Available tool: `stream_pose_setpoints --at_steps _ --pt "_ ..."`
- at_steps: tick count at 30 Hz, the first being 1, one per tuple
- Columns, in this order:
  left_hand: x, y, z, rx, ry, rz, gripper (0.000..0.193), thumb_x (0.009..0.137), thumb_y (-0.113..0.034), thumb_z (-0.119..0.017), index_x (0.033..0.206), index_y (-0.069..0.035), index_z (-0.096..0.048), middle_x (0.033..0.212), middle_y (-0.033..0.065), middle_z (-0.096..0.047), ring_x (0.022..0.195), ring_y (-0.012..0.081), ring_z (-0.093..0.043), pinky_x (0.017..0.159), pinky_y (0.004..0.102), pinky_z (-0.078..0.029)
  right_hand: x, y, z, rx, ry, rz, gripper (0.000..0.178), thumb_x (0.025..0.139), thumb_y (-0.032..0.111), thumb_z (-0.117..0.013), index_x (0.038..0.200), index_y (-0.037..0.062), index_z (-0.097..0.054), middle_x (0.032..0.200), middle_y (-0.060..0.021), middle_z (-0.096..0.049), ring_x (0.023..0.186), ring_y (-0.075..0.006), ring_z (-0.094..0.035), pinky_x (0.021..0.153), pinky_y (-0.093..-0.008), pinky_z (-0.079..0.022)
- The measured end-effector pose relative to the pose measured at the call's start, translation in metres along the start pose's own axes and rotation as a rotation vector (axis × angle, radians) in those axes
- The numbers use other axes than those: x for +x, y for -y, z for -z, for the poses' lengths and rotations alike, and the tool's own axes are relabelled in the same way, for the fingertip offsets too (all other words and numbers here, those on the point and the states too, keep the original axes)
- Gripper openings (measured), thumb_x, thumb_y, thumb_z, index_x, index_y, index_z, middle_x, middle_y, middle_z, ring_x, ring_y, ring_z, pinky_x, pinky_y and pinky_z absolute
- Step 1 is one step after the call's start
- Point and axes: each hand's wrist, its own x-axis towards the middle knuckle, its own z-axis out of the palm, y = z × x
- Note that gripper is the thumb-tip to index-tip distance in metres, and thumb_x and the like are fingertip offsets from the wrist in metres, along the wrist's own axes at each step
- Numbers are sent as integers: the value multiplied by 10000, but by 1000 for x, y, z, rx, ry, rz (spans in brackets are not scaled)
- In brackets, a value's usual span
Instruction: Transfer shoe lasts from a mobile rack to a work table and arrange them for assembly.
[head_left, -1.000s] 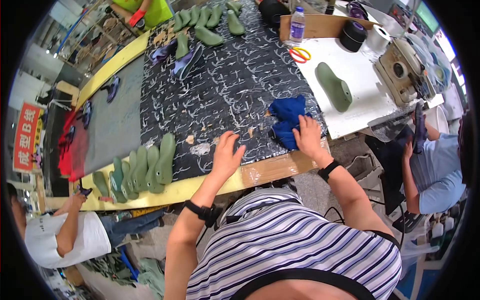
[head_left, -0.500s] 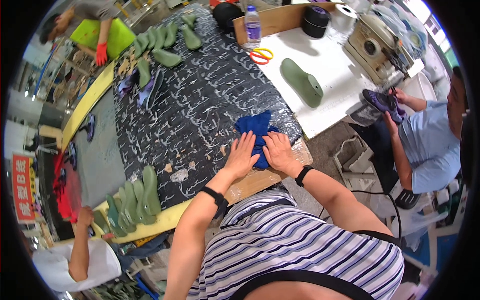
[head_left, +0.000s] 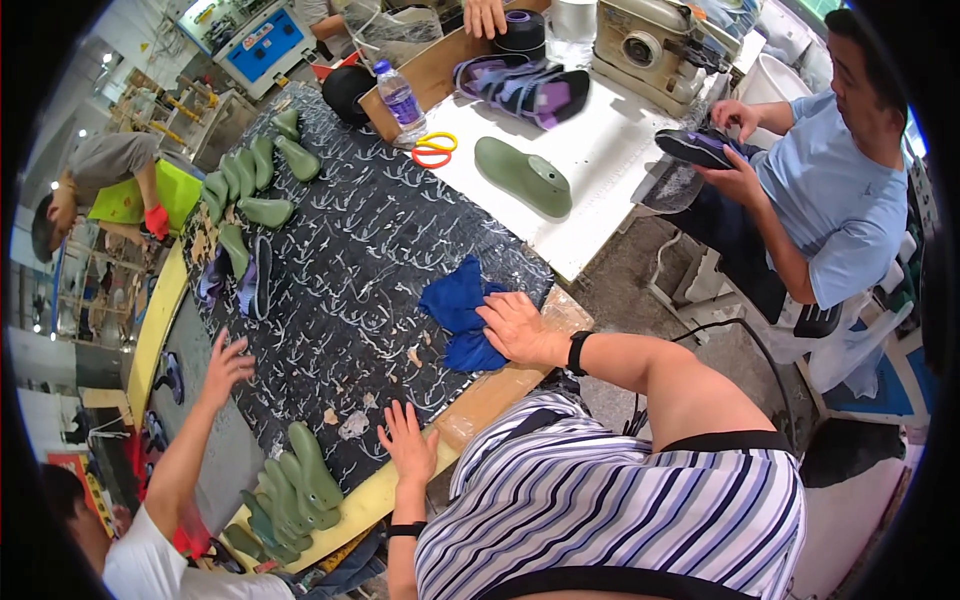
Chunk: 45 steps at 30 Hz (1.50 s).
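Observation:
A crumpled blue cloth [head_left: 461, 312] lies on the near right corner of the black-covered worktable [head_left: 365, 255]. My right hand [head_left: 520, 328] rests on the cloth's right side, fingers stretched out. Apart from the cloth, my left hand [head_left: 408, 442] is spread and empty at the table's near edge. Closest to it on the left is a row of green shoe lasts [head_left: 318, 468]. At the far left of the table, another green last [head_left: 234, 247] stands beside purple-and-black sandals [head_left: 256, 285].
On the white table are strappy sandals [head_left: 522, 90], a green last [head_left: 524, 177], scissors [head_left: 434, 150] and a bottle [head_left: 400, 103]. At right a seated person holds a dark shoe [head_left: 692, 148]. A co-worker's hand [head_left: 228, 368] reaches over the table's left edge.
My left hand has left the cloth and moved left. The cloth is more spread out. Sandals and a person's hand have appeared at the white table; the left co-worker's arm now reaches farther in.

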Motion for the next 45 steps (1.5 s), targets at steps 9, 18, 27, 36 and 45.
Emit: stream_pose_setpoints --at_steps 9,18,27,36,45 --pt "-5 5 -6 -38 -16 10 809 798 -304 -681 1457 -48 -289 1551 176 -201 1435 363 -156 1112 579 -96 -3 4 4 -21 52 -4 385 816 173 -625 1153 -3 -566 1135 -192 -562 1083 -346 -519 918 -452 -387" --pt "-4 7 -6 -48 17 10 760 849 -334 -637 1464 -55 -287 1558 170 -176 1440 367 -119 1112 589 -73 -2 5 2 -29 28 -29 386 810 175 -629 1154 12 -564 1132 -177 -566 1088 -334 -520 912 -441 -383" --pt "-4 6 -6 -38 4 10 817 813 -319 -656 1468 -35 -259 1556 195 -164 1438 382 -120 1099 598 -87 -1 4 4 -2 17 -21 387 808 170 -628 1156 11 -567 1141 -181 -563 1087 -337 -519 906 -445 -386" --pt "-8 5 -4 -36 33 12 791 847 -351 -635 1476 -61 -253 1568 176 -136 1445 366 -100 1112 591 -63 -8 3 0 3 26 -33 398 809 179 -626 1168 18 -565 1157 -179 -559 1104 -337 -512 919 -443 -383" --pt "-3 3 -5 -49 -2 6 781 842 -331 -644 1470 -56 -270 1561 171 -167 1438 372 -123 1110 589 -77 -4 0 2 -14 8 -24 389 795 174 -636 1146 21 -570 1133 -168 -563 1088 -335 -517 908 -444 -383"
